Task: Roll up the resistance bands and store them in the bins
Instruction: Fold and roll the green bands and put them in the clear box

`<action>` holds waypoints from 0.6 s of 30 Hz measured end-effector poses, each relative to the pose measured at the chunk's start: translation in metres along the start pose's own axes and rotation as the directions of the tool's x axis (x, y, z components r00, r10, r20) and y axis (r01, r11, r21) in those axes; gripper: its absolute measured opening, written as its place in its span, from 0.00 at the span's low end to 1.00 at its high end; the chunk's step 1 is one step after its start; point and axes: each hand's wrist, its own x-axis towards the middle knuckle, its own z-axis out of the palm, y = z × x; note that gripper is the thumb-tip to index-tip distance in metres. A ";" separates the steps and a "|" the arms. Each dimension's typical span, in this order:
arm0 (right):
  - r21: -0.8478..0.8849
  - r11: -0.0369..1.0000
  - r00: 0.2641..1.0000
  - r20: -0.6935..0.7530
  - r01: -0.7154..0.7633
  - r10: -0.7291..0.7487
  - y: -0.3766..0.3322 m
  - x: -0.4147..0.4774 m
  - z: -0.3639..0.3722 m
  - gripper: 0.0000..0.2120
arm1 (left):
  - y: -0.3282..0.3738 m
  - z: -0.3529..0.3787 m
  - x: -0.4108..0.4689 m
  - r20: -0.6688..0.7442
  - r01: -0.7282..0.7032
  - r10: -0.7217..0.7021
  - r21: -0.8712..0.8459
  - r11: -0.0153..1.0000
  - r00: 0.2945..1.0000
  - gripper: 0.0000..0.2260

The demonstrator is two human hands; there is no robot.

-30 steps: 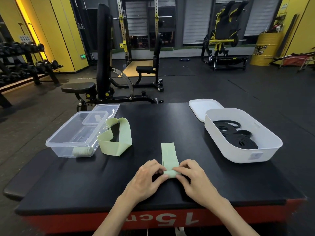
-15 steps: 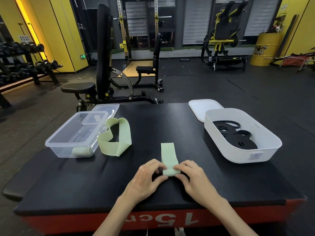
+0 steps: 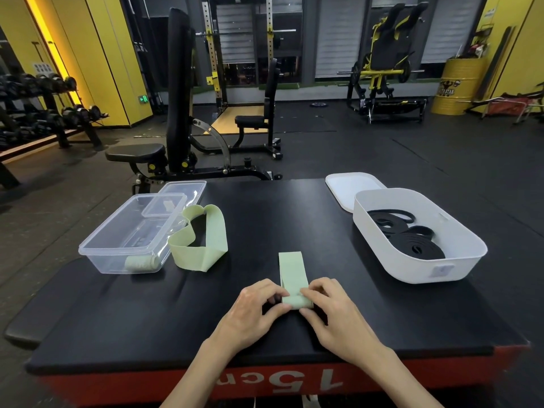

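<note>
A flat pale-green resistance band (image 3: pixel 291 269) lies lengthwise on the black platform (image 3: pixel 265 225), its near end curled into a small roll. My left hand (image 3: pixel 254 307) and my right hand (image 3: pixel 329 309) pinch that roll from either side. A second green band (image 3: pixel 203 240) stands loose and looped beside the clear bin (image 3: pixel 129 231), which holds one rolled green band (image 3: pixel 140 262). The white bin (image 3: pixel 424 260) at the right holds coiled black bands (image 3: pixel 412 244).
The clear lid (image 3: pixel 184 191) lies behind the clear bin, and the white lid (image 3: pixel 350 187) behind the white bin. The platform's red front edge (image 3: pixel 279 381) is close to me. A weight bench (image 3: pixel 173 113), a dumbbell rack (image 3: pixel 44 113) and gym machines stand beyond.
The roll at the band's near end has grown slightly and the flat stretch is a little shorter. Both hands stay on it; my fingers have shifted over the roll.
</note>
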 end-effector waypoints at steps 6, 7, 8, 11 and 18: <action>0.014 1.000 1.000 -0.008 -0.004 0.004 0.004 0.002 0.003 0.09 | 0.002 0.001 -0.001 -0.013 0.006 -0.006 0.011 1.000 1.000 0.14; 0.015 1.000 1.000 -0.014 -0.007 0.007 0.005 0.003 0.004 0.09 | 0.003 0.001 -0.001 -0.014 0.004 -0.004 0.015 1.000 1.000 0.14; 0.017 1.000 1.000 -0.019 -0.010 0.010 0.006 0.003 0.004 0.09 | 0.003 0.000 -0.001 -0.016 -0.001 0.001 0.018 1.000 1.000 0.14; 0.033 0.999 1.000 -0.018 -0.019 0.020 0.006 0.005 0.006 0.08 | 0.002 -0.001 0.000 -0.032 -0.010 0.010 0.011 1.000 0.999 0.10; 0.033 0.998 0.998 -0.002 -0.056 0.056 0.006 0.004 0.005 0.13 | 0.000 0.000 0.001 -0.049 0.015 -0.016 -0.016 1.000 0.999 0.08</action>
